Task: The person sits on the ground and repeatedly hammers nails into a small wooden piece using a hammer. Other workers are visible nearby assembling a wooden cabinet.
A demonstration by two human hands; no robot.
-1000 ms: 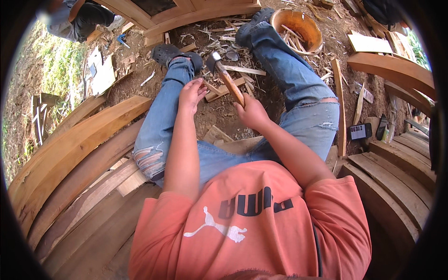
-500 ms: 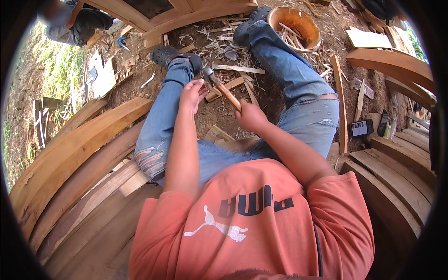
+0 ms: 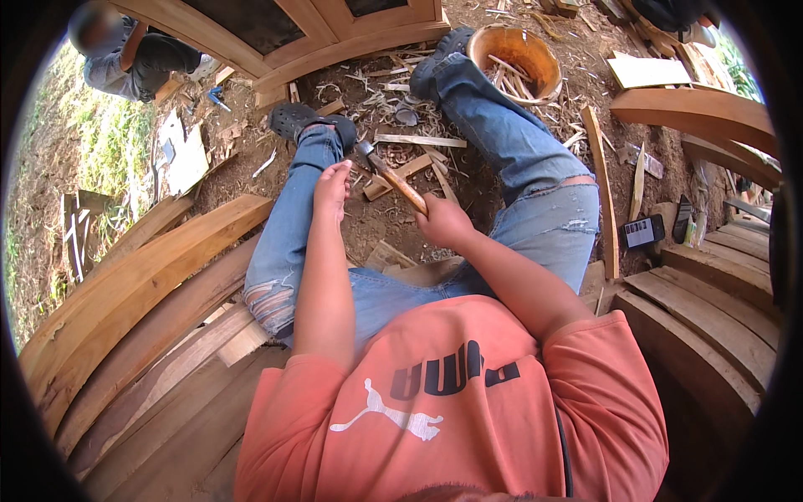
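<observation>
My right hand (image 3: 443, 221) is wrapped round the wooden handle of a hammer (image 3: 401, 186), near its lower end. The hammer slants up and to the left between my legs, its metal head by my left shin. My left hand (image 3: 331, 191) is raised over my left leg, just short of the hammer head. Its fingers are drawn together; whatever they pinch, if anything, is too small to make out. Below both hands, a short wooden block (image 3: 396, 177) lies on the dirt among shavings.
An orange-brown bucket (image 3: 535, 63) with wood scraps stands beyond my right foot. Curved wooden beams (image 3: 150, 268) lie at left, and more planks (image 3: 711, 326) at right near a phone (image 3: 643, 232). A panelled wooden frame (image 3: 351, 54) stands ahead; another person (image 3: 138, 63) sits far left.
My left hand has turned and its fingers have closed together, where before they were partly spread. My right hand keeps its hold on the hammer. The whole view has shifted slightly.
</observation>
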